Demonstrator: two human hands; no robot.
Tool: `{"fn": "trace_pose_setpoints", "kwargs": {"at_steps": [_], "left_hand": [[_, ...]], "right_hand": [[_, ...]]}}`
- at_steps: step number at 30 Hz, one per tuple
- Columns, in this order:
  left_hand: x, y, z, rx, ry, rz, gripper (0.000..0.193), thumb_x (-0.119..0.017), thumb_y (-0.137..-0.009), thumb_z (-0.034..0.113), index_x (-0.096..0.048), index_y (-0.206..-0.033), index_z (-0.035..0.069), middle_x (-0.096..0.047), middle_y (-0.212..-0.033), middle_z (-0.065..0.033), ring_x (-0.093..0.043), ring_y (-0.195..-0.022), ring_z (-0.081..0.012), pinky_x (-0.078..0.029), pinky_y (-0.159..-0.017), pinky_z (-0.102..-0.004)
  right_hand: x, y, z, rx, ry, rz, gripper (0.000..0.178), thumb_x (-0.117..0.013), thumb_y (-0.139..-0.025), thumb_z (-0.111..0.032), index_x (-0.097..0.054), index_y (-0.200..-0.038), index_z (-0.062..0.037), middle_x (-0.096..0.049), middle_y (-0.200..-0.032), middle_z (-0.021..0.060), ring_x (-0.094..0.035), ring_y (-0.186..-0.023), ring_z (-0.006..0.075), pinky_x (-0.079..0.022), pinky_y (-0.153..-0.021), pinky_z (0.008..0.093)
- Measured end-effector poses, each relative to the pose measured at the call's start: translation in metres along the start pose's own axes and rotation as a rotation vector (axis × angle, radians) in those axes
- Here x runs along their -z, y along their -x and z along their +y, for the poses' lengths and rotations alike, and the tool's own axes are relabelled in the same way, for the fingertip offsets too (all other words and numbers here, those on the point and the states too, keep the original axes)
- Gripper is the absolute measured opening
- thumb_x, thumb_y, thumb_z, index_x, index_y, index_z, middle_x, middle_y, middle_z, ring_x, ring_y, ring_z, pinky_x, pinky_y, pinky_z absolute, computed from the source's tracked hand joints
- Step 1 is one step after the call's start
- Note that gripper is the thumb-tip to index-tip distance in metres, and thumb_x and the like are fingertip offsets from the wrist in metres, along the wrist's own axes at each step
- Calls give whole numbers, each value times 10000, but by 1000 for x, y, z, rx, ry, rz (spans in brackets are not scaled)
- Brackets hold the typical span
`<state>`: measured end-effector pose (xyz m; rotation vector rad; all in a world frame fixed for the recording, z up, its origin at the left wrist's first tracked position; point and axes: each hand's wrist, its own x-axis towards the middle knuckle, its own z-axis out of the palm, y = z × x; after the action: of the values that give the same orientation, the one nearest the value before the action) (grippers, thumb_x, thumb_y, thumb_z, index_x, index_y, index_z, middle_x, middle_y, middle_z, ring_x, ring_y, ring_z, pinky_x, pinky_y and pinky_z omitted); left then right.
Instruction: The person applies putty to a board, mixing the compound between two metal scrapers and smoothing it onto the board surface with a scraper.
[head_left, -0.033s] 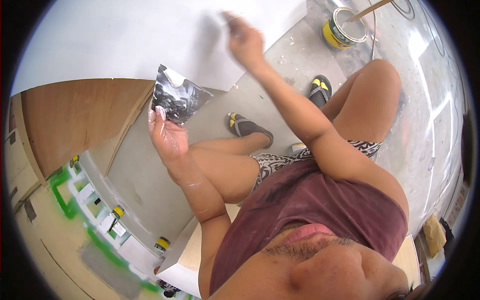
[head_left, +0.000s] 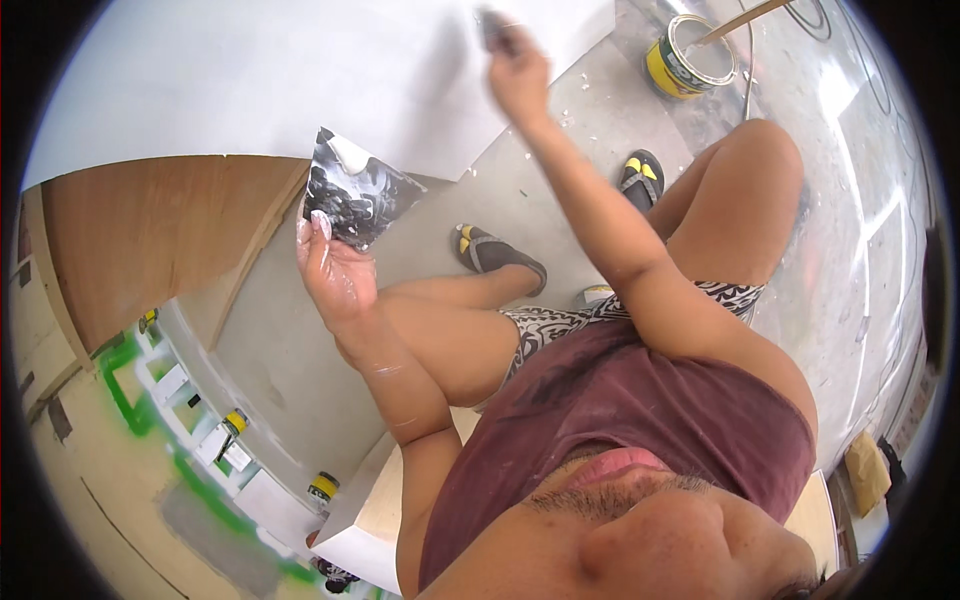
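My left hand [head_left: 340, 278] is closed on the edge of a thin black sheet [head_left: 335, 205] smeared with white paste. A thicker white dab of paste [head_left: 347, 155] sits near the sheet's top corner. White smudges mark my left fingers and palm. Out over a large white panel [head_left: 250, 80], my right hand [head_left: 520, 85] is closed round a small dark flat tool [head_left: 490, 28]. Motion blurs that tool, so its exact kind is unclear. Whether it touches the panel I cannot tell.
A yellow and dark tin [head_left: 672, 72] holding a wooden stick [head_left: 740, 20] stands on the grey floor [head_left: 560, 190] at the far right. A brown wooden panel [head_left: 150, 235] lies left of my left hand. Several small tins and green-edged pieces line the lower left.
My right hand has shifted to the right across the white panel, and the dark tool in it shows more clearly. The left hand and black sheet stay in place.
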<state>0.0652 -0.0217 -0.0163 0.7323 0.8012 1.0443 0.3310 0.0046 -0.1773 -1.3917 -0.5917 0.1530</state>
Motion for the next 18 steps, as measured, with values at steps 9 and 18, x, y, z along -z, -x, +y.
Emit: {"fn": "trace_pose_setpoints", "kwargs": {"at_steps": [9,18], "left_hand": [[-1,-4,0,23,-4,-42,198,-538,-984,67,-584,-1170,16,-673,-1112,-66,-640,-1016,-161,-518,-891,-329],[6,-2,2,22,0,-60,173,-539,-982,70,-595,-1139,24,-680,-1108,-69,-644,-1026,-170,-512,-913,-349]], "right_hand": [[55,-81,121,-438,-68,176,317,-589,-817,-73,-643,-1126,-28,-702,-946,154,-663,-823,296,-529,-754,396],[-36,-13,-43,27,488,-36,415,-525,-915,-92,-565,-1323,-23,-669,-980,291,-672,-827,380,-542,-775,446]]}}
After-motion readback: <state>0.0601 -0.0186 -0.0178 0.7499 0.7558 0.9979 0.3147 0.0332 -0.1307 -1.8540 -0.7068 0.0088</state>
